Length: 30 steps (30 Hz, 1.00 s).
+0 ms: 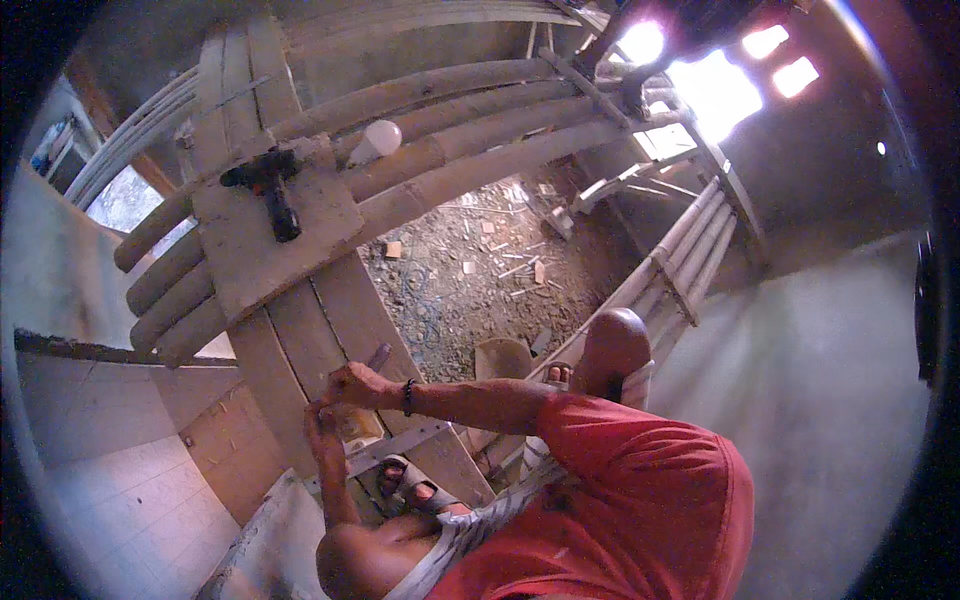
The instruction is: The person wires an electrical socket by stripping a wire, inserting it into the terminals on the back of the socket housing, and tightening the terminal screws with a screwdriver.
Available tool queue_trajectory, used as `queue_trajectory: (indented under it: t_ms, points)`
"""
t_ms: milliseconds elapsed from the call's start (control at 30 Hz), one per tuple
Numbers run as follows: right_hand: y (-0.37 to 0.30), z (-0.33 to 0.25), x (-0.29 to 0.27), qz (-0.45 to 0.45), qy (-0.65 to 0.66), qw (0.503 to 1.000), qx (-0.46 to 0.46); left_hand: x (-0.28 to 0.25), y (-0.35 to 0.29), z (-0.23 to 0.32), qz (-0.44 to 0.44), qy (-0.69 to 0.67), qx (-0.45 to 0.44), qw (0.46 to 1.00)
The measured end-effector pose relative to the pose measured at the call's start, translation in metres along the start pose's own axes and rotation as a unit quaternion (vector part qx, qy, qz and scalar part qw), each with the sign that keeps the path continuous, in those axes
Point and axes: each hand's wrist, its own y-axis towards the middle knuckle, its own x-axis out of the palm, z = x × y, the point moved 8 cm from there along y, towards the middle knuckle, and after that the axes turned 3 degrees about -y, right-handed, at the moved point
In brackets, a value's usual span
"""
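Observation:
My right hand [362, 386], with a dark bracelet at its wrist, is closed around a short tool with a purplish handle [379, 355]. The handle sticks out past the fist; the tool's working end is hidden. Close beside it my left hand [323, 432] is closed, fingertips near the right fist. What it grips is too small to tell. Just under both hands lies a yellowish and white object [359, 428] on the planks [310, 325]. Farther off, a black cordless drill [272, 195] rests on a square board [235, 265].
A white light bulb [383, 137] lies on the round poles [440, 145] of the scaffold. Below, rubble [480, 270] covers the floor. My sandalled foot [412, 487] is on the planks. Another person's legs [625, 60] show at the far right, by bright openings [715, 95].

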Motion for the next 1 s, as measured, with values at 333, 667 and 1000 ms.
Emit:
queue_trajectory:
  t_ms: [333,667,1000]
  points:
    - [-0.016,-0.001,0.015,-0.021,-0.011,0.999,0.029,0.000,-0.022,0.005,0.040,0.028,0.045,0.998]
    - [-0.014,0.011,0.032,-0.050,-0.048,0.991,-0.114,-0.001,-0.030,0.006,0.080,0.068,0.091,0.990]
    - [-0.012,0.036,0.067,-0.179,-0.175,0.966,-0.069,-0.014,-0.034,-0.004,0.176,0.123,0.047,0.976]
